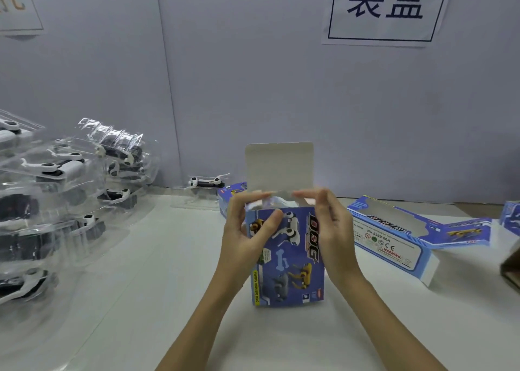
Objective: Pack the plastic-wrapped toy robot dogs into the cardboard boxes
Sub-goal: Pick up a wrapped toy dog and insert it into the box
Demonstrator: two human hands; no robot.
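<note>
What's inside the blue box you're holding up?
Clear plastic wrap peeks out of the open top of the blue box, between the left hand and right hand. The cardboard walls hide whatever is inside the wrap.

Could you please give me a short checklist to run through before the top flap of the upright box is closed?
1. Upright blue printed cardboard box stands on the white table: ok.
2. Plain white top flap raised, not yet tucked: ok.
3. Left hand and right hand at the box's top edge: ok.
4. Clear plastic visible in the opening; toy fully seated: cannot tell.
5. Side flaps folded in: cannot tell.
6. Stack of clear-plastic-wrapped toy dogs within sight for the next box: ok.
</note>
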